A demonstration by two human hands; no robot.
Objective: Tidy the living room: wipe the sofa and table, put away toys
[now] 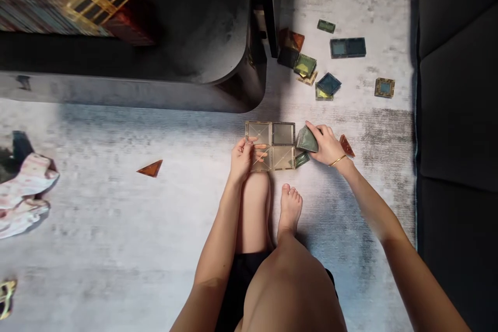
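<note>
My left hand (243, 158) grips the left edge of a translucent panel (283, 158) made of several square magnetic tiles joined in a grid. Its fingers show through the clear plastic from behind. Over on the right, my right hand (327, 144) is closed on a dark green piece (307, 140), held just beside the panel's right edge; its exact shape is partly covered by the fingers. A small green tile (302, 160) lies below that piece, by the panel's lower right corner. An orange-red triangular tile (346, 145) rests on the rug behind my right wrist.
Loose magnetic tiles (305, 65) lie on the rug ahead, near a black rounded table (233, 62) bearing a stack of tiles (97, 0). An orange triangle (151, 168) and patterned cloth (29, 192) lie left. A dark sofa (459, 114) borders the right.
</note>
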